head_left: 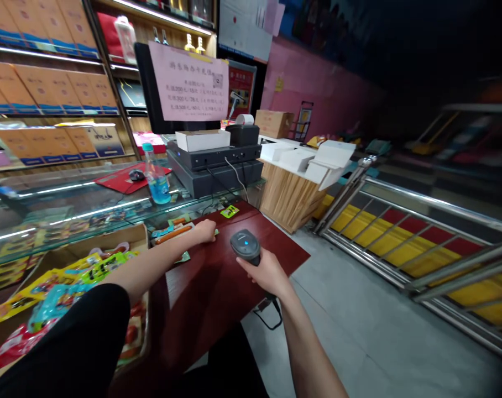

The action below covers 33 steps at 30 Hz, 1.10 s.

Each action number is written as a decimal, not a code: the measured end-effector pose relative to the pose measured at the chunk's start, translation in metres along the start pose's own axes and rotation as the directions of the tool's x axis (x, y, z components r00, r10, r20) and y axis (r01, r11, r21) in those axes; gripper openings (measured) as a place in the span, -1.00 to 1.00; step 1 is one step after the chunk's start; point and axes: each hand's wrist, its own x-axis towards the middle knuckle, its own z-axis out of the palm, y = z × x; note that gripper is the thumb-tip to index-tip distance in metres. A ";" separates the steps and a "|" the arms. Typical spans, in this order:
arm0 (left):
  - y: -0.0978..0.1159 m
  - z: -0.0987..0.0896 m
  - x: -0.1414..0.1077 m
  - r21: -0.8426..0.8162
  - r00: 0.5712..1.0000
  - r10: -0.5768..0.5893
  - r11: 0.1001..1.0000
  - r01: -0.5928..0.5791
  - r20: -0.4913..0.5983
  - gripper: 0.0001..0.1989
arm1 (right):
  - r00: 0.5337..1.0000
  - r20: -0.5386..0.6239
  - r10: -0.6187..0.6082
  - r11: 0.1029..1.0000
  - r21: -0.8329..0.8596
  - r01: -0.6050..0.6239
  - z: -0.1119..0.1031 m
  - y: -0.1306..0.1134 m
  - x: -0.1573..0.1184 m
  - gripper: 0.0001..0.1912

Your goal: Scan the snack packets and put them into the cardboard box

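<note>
My right hand [270, 272] is wrapped round the handle of a dark grey barcode scanner [246, 246]. A blue light glows on top of the scanner, which is held above the dark red tabletop [209, 287]. To its left, my left hand [205, 231] is closed low over the table, and a small greenish edge shows by its fingers; what they hold is hidden. Sausage snack packets [174, 234] lie beside that wrist. Beyond it rests a small yellow-green packet [229, 211]. Under my left arm stands a cardboard box [145, 237] of colourful snack packets.
A glass counter [80, 204] carries a blue drink bottle [156, 177], a mouse [136, 175] and a monitor with a pink price sheet [193, 83]. A cash drawer [218, 176] sits at the table's far end. A metal railing [400, 199] runs along the right.
</note>
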 end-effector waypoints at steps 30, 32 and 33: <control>-0.187 -0.052 -0.318 -0.985 0.866 -0.498 -0.164 -0.053 0.037 -0.60 | 0.733 0.498 -0.463 0.886 0.265 0.380 0.164 -0.151 -0.023 -0.62; -0.189 -0.052 -0.321 -0.989 0.863 -0.504 -0.142 -0.038 0.039 -0.62 | 0.729 0.507 -0.459 0.888 0.264 0.376 0.167 -0.152 -0.024 -0.61; -0.189 -0.052 -0.322 -0.992 0.861 -0.507 -0.124 -0.031 0.037 -0.64 | 0.730 0.513 -0.452 0.892 0.259 0.370 0.168 -0.153 -0.025 -0.60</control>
